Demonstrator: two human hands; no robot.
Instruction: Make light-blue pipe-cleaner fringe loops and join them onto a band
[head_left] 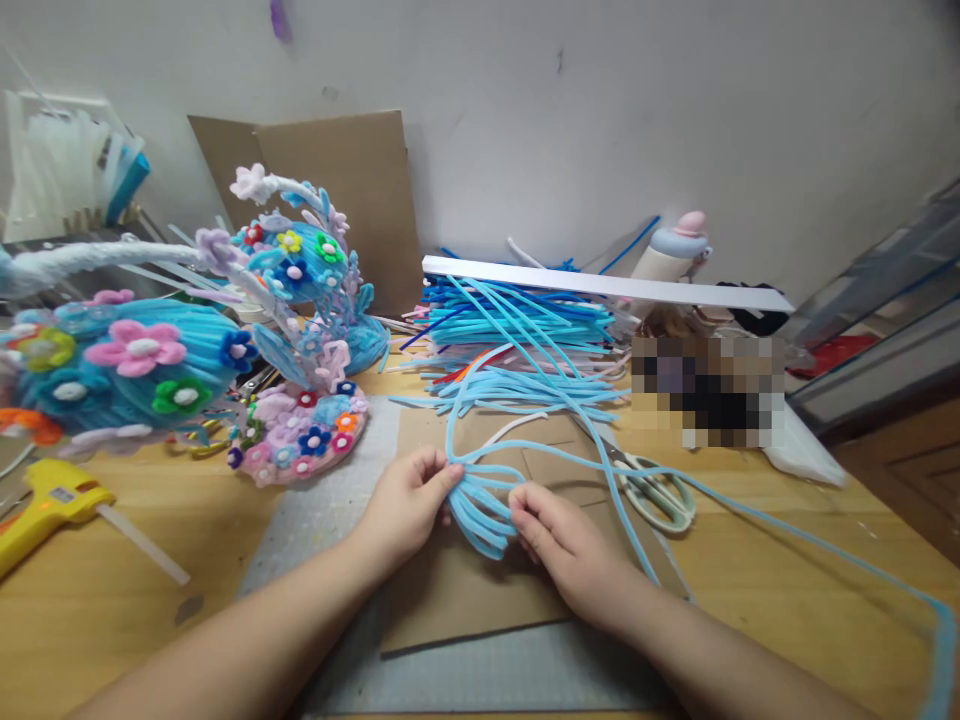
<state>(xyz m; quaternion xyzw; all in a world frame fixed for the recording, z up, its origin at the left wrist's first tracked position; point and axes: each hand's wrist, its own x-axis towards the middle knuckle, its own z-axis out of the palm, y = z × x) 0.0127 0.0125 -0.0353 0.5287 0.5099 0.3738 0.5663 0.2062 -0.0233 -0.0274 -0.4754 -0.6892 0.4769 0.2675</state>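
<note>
Two bare forearms (262, 620) are reached in from seven o'clock and five o'clock, directions being read around the middle of the view. Nearly everything is carried by a pale wooden table (810, 570). On it, a grey gridded cutting mat (555, 675) is laid at six o'clock, partly covered by a flat brown cardboard sheet (450, 610). At eleven o'clock, a folded brown cardboard panel (352, 170) is stood upright near the wall. A plump blue ornament of fuzzy stems (206, 345), dotted with coloured flowers, is seen at nine o'clock; a similar one is set farther back at ten. Beside the centre, many fuzzy stems in blues (517, 330) are piled, with a long white strip (600, 285) at two o'clock. A yellow glue gun (64, 495) is placed at eight.

At six o'clock, above the cardboard sheet, a looped bundle of light blue fuzzy stems (480, 500) is held. Its left end is pinched between thumb and fingers by the left hand (409, 505); its right-hand loops are gripped by the narrowed fingertips of the right hand (551, 540). At four o'clock, pale green-handled scissors (679, 522) are crossed by loose strands.
</note>
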